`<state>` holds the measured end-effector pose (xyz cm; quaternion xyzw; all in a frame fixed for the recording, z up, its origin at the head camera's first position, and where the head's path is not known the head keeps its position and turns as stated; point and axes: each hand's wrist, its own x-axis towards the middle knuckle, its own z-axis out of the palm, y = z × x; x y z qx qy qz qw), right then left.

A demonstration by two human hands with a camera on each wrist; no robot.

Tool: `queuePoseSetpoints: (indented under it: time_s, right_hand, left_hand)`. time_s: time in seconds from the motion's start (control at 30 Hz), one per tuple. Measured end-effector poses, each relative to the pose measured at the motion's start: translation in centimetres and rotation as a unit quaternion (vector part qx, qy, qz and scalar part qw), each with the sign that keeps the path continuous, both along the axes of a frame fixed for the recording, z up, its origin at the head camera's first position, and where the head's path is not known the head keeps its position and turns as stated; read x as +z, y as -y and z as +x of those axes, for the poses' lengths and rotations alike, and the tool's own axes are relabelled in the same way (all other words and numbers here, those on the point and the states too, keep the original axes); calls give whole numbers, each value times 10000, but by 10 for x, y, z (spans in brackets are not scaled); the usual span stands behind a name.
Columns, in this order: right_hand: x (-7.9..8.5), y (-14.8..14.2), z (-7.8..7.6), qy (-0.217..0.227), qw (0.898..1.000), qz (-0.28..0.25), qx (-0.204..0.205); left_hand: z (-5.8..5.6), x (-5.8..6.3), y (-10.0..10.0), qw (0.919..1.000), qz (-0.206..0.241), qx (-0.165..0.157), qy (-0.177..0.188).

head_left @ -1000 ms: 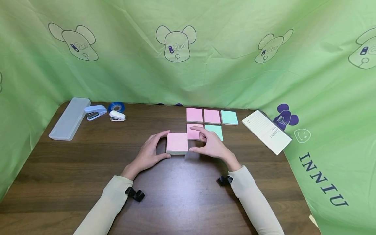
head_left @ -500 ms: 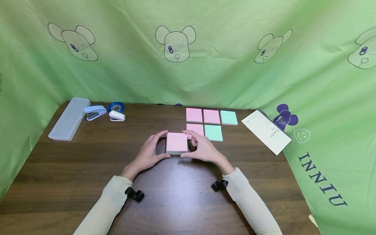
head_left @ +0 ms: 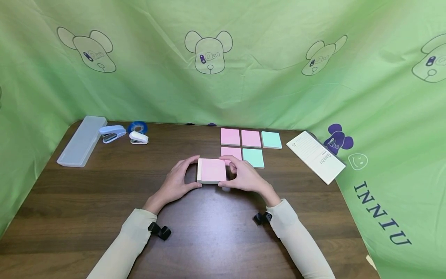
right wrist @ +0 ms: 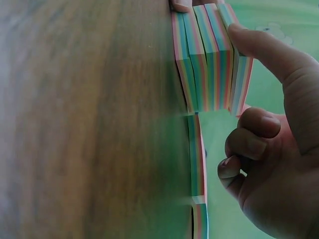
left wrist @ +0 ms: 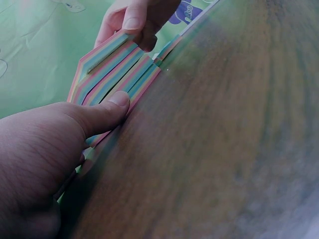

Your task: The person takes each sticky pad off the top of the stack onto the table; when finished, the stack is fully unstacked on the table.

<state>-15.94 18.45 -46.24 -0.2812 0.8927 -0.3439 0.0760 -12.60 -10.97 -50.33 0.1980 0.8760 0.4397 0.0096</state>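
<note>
Head view, centre: left hand (head_left: 175,181) grips pad stack (right wrist: 205,74)
Right hand (head_left: 246,176): pinches top pad (head_left: 213,169)
Care: move level, stack braced

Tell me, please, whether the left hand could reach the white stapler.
Probably yes: nothing visible stands between the left hand and the white stapler, though that hand grips the pad stack.
</note>
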Motion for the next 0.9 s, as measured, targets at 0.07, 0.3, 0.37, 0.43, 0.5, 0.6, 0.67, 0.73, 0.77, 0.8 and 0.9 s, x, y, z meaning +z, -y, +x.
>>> queuePoseSetpoints:
  time_s: [0.07, 0.3, 0.37, 0.43, 0.5, 0.6, 0.67, 0.73, 0.77, 0.8, 0.9]
  right_hand:
    - [0, 0, 0, -35, 9999, 129, -52]
    - [5, 2, 2, -274, 9978, 562, -225]
    - [6, 1, 2, -324, 9969, 670, -269]
    - [7, 1, 2, -350, 9961, 756, -289]
    - [8, 1, 2, -329, 9960, 781, -294]
    - [8, 0, 1, -242, 9975, 605, -287]
    - [7, -1, 1, -187, 9986, 416, -279]
    - [7, -3, 0, -153, 9993, 206, -265]
    - [7, -3, 0, -156, 9995, 134, -255]
    - [8, -4, 0, -163, 9995, 66, -255]
    - [9, -7, -2, -178, 9994, -153, -242]
  left_hand:
    - [0, 0, 0, 10000, 8, -35, -29]
    - [0, 0, 0, 10000, -5, -26, -44]
    - [0, -1, 0, 10000, -26, -12, -26]
    - [0, -1, 0, 10000, -33, -3, -6]
    - [0, -1, 0, 10000, -33, 9, -1]
    - [0, -1, 1, 10000, -22, 17, -23]
    - [0, -1, 1, 10000, -19, 7, -46]
    - [0, -1, 1, 10000, -16, -9, -69]
    - [-1, -1, 0, 10000, -28, -13, -73]
    - [-1, -1, 0, 10000, -36, -17, -78]
    - [-1, -1, 1, 10000, -41, -17, -79]
